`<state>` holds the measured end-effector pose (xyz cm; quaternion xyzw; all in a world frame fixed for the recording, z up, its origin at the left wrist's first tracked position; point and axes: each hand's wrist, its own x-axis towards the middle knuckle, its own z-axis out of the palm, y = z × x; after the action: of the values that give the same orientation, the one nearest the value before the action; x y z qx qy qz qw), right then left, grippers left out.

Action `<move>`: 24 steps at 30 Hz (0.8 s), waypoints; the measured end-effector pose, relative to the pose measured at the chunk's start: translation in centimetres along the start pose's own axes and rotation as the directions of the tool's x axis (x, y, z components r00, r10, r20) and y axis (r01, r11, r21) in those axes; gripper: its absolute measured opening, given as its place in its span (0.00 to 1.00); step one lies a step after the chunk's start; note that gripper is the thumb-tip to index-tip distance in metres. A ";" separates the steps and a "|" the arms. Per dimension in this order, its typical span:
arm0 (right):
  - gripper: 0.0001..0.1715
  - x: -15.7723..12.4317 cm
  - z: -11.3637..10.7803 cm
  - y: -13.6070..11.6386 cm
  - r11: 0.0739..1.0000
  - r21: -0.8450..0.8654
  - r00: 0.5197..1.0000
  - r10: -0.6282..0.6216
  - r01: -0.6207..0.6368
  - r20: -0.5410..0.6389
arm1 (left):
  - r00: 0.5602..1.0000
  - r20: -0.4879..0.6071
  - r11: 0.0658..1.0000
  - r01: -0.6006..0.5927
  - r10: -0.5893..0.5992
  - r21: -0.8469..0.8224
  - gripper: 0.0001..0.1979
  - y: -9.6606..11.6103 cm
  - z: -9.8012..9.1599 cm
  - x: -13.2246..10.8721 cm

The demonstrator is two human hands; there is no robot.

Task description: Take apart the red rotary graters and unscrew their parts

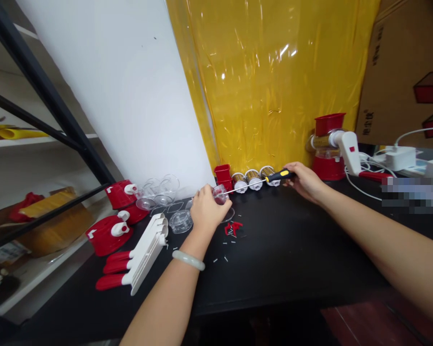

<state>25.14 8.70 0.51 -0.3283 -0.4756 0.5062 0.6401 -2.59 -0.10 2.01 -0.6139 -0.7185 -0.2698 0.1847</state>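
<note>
My left hand (207, 209) is closed around a clear plastic housing (221, 192), and its fingers hide most of that part. In my right hand (303, 180) is a screwdriver (277, 176) with a black and yellow handle. Its long thin shaft points left, and the tip reaches the clear housing; exact contact is hidden. Below the left hand lie small red plastic pieces (233, 228) and several loose screws (225, 258). Behind the shaft stand grater drums (252, 179) with white ends, beside a red hopper (222, 175).
On the left are red bases (110, 234), white crank handles with red grips (146, 257) and more clear housings (181, 221). An assembled drum grater (328, 149) stands at the right, near white cables and chargers (400, 157). A yellow plastic curtain (274, 86) hangs behind the black table (274, 274).
</note>
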 end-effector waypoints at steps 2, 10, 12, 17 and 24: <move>0.11 -0.2 -0.1 -0.3 0.997 0.059 0.998 0.048 -0.051 0.047 | 1.000 -0.006 1.000 -0.008 0.008 0.006 0.20 0.0 0.0 0.0; 0.17 0.0 -0.3 0.0 0.995 -0.094 1.000 -0.017 0.018 0.006 | 1.000 0.002 1.000 -0.017 0.017 0.010 0.19 0.2 -0.2 -0.2; 0.11 -0.1 -0.2 -0.1 1.000 0.012 1.000 -0.022 0.022 0.013 | 1.000 0.003 1.000 -0.016 0.016 0.010 0.19 0.3 -0.3 -0.3; 0.14 -0.2 -0.3 -0.3 0.997 0.060 0.997 0.044 -0.048 0.064 | 1.000 0.014 1.000 -0.024 0.023 0.006 0.19 0.3 -0.2 -0.3; 0.11 0.0 0.0 -0.2 0.996 -0.073 0.998 -0.047 0.044 -0.040 | 1.000 0.003 1.000 -0.026 0.026 0.000 0.20 0.3 -0.2 -0.2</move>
<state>25.18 8.63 0.72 -0.3506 -0.4874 0.4672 0.6490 -2.26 -0.37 2.08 -0.6237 -0.7107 -0.2665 0.1869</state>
